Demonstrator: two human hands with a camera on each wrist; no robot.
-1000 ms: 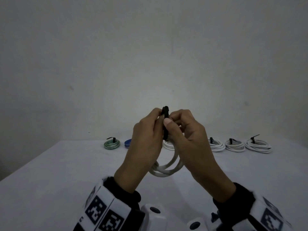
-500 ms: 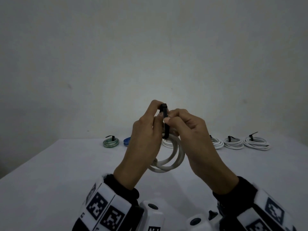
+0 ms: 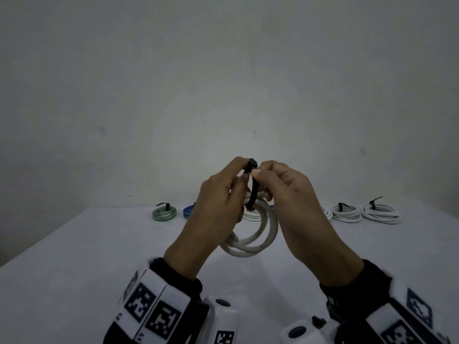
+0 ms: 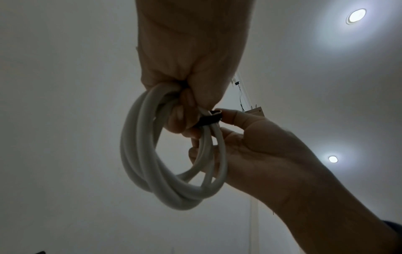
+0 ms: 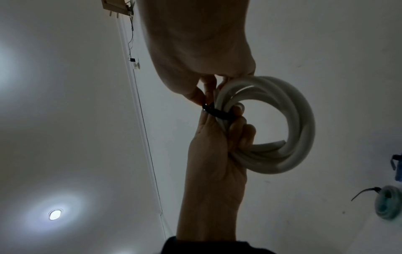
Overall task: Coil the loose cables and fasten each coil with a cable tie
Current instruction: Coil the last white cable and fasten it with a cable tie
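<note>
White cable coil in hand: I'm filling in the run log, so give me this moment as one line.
step: tying | left hand: grips white coil | right hand: pinches black cable tie | tie: looped round coil | coil: off table

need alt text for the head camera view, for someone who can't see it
Two hands, left hand and right hand, hold a white cable coil above a white table, pinching a black cable tie looped around it. Along the table's far edge lie tied coils: a green coil, a partly hidden blue coil and white coils.
</note>
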